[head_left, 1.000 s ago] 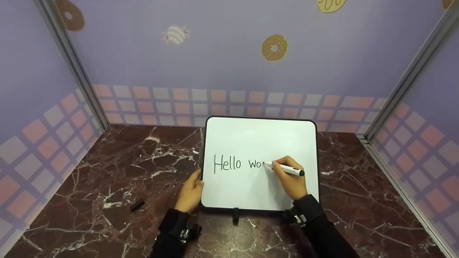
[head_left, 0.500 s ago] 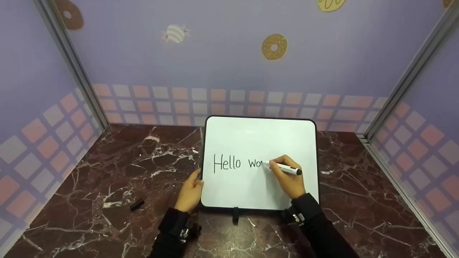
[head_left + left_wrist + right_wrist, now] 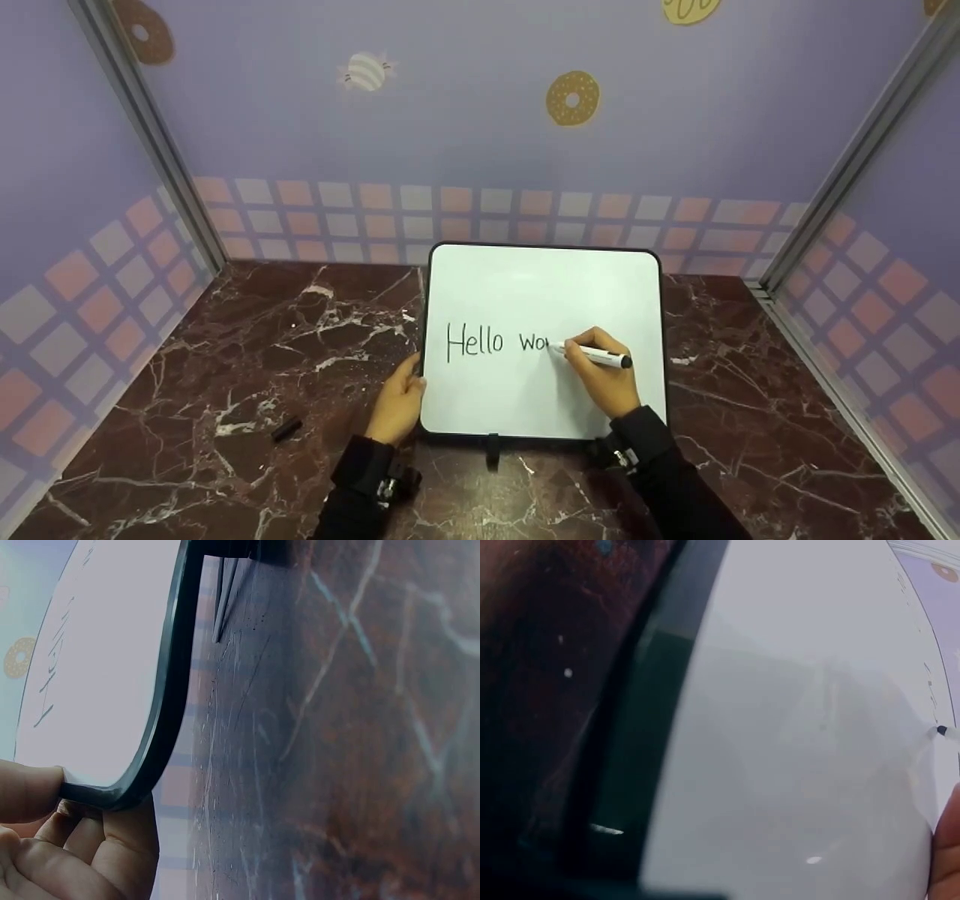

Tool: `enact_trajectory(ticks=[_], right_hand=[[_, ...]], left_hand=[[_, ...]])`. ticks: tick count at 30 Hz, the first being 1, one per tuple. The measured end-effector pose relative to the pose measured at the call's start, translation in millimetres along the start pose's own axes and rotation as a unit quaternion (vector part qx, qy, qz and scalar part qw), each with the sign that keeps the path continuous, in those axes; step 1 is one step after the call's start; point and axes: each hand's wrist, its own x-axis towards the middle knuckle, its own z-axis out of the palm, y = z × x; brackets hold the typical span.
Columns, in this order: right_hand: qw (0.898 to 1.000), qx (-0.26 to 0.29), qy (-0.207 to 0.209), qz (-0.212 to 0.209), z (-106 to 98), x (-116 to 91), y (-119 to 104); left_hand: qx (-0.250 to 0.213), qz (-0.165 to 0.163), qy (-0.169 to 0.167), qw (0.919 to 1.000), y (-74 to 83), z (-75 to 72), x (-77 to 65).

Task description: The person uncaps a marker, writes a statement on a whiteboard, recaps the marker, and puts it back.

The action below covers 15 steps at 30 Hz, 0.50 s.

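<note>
White marker point(image 3: 602, 356) partly behind right hand point(image 3: 609, 382)

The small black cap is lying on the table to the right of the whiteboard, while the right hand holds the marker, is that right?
Not quite: the small black cap lies to the left of the whiteboard, as the head view shows. It is on the table, and the right hand does hold the marker.

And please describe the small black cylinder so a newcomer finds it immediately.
Find the whiteboard on the marbled table. Go left past the left hand holding the whiteboard. The small black cylinder lies there untouched, unlike the white marker in the right hand.
</note>
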Motion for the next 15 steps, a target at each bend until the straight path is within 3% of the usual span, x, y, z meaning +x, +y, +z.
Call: enact_trajectory(ticks=[8, 15], right_hand=[[1.000, 0.002, -0.009, 0.006, 0, -2, 9], [1.000, 0.004, -0.008, 0.026, -1, -5, -11]], left_hand=[[0.013, -0.005, 0.003, 0.9999, -0.3, -1.1, -0.1], [0.002, -0.003, -0.013, 0.9999, 1.8, -1.2, -1.6]])
